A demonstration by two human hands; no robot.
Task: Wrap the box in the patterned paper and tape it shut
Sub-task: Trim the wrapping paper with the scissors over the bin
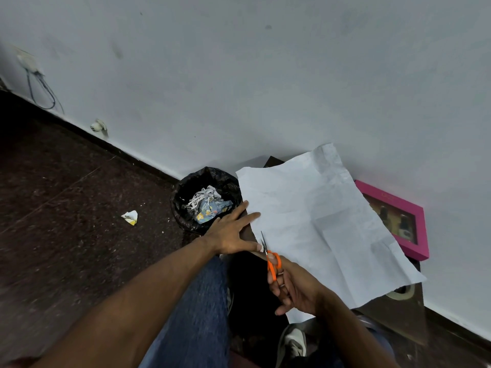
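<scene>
Right hand [295, 285]: nearest to us, at the near-left corner of the paper; we find its fingers curled through the orange handles of the scissors [271, 257], gripping them.
Scissors: blades parted and pointed away from us, lying on the left margin of the paper; whether they are already in the sheet, we cannot tell.
Left hand [233, 232]: fingers straight and spread, pressed flat on the dark table [398, 314] just left of the paper, the index tip touching the paper's left edge, the thumb beside the blades.
Paper [318, 227]: creased sheet spread plain side up over the table; no pattern shows on this face.
Tape roll [403, 292]: partly hidden under the paper's near-right edge.
Box [398, 221]: pink, on the table at the paper's right side, part tucked under the sheet; unwrapped.
Bin [206, 199]: black-lined, on the floor left of the paper, holding paper scraps.
Step in hand: we judge trimming the sheet to size; wrapping not begun.
Next move: calls for the left hand holding the sheet taut and the blades run straight along the left margin, clear of the thumb; afterwards, the box set onto the paper.
</scene>
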